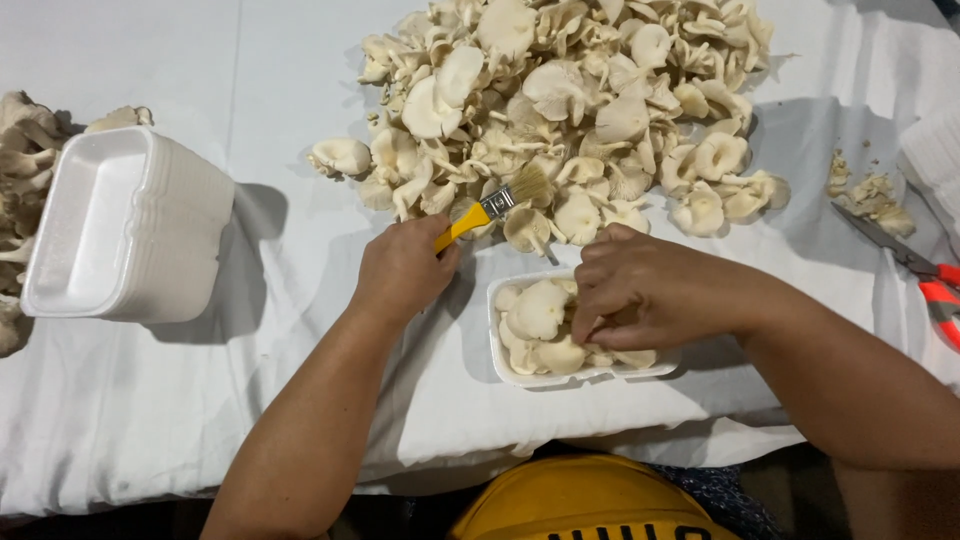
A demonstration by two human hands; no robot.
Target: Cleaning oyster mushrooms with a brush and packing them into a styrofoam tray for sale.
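Mushrooms [540, 320] fill the small white foam tray [500, 355] in front of me, and my right hand [650, 295] presses down on them, fingers curled over the caps on the tray's right half. My left hand [400, 270] is closed around the yellow handle of a brush [495, 205], its pale bristles pointing up into the big pile of mushrooms [570, 110] beyond the tray. To do this well, I judge a light touch matters: the caps are thin, soft and wavy-edged, and would tear under a hard squeeze. The foam is smooth and would dent easily. A stack of the same trays [130, 235] sits to the left on the white cloth [200, 400]; red-handled scissors [925, 275] lie far right.
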